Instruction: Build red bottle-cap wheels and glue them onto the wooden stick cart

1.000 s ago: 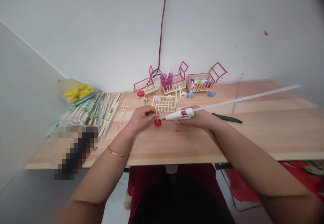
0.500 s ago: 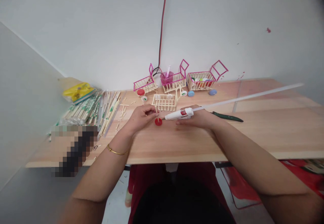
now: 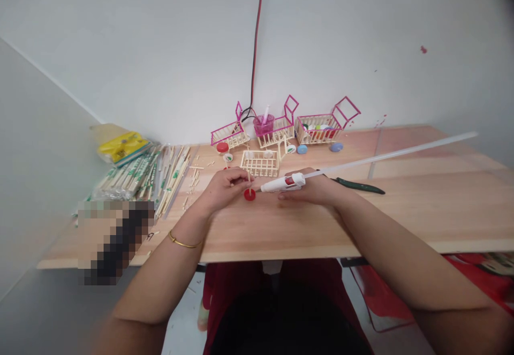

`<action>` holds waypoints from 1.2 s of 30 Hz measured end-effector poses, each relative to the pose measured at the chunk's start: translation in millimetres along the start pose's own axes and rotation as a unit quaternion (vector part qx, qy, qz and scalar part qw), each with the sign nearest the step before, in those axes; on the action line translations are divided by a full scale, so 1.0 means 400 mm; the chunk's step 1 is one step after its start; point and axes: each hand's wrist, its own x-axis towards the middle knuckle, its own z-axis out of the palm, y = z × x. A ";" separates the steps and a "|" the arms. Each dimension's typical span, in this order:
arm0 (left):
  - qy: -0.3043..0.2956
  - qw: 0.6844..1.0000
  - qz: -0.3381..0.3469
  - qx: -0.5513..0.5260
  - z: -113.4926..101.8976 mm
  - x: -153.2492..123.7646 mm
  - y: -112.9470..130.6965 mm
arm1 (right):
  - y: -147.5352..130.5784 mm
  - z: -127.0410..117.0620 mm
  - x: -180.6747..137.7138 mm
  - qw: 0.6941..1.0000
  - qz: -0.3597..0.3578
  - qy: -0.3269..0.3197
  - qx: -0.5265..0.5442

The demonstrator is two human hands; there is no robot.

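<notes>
Between thumb and fingers, my left hand (image 3: 227, 188) pinches a short wooden stick (image 3: 249, 179) that stands upright in a red bottle cap (image 3: 249, 195). My right hand (image 3: 309, 186) is wrapped round a white glue gun (image 3: 281, 183), its nozzle pointing left at the foot of the stick, close to the cap. A long clear glue stick (image 3: 393, 156) juts out of the gun's back end to the right. Just beyond my hands sits an unpainted basket frame (image 3: 260, 163) made of small sticks.
Three stick-built carts with magenta rims (image 3: 319, 122) line the wall, with bottle caps (image 3: 302, 149) before them. Bundled chopsticks (image 3: 128, 175) and a yellow packet (image 3: 122, 147) lie left, near scattered stick pieces (image 3: 195, 179). Green-handled pliers (image 3: 359, 186) rest right of my right hand.
Both hands hold almost the same pose, with the nozzle still by the stick and cap. The whole view has shifted very slightly.
</notes>
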 end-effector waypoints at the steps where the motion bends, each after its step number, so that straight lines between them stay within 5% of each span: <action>1: -0.004 1.000 -0.001 0.001 0.000 0.000 0.000 | 0.000 0.000 0.000 1.000 0.001 0.001 -0.002; 8: -0.034 0.997 -0.065 0.018 -0.004 -0.002 -0.007 | -0.009 -0.006 -0.004 1.000 -0.006 -0.002 0.007; 15: -0.064 0.982 -0.100 0.145 0.011 -0.001 -0.025 | -0.009 -0.005 0.001 1.000 -0.003 -0.002 0.001; 36: -0.124 0.985 -0.031 0.114 0.019 -0.006 -0.047 | -0.013 -0.005 -0.001 1.000 0.003 -0.027 -0.003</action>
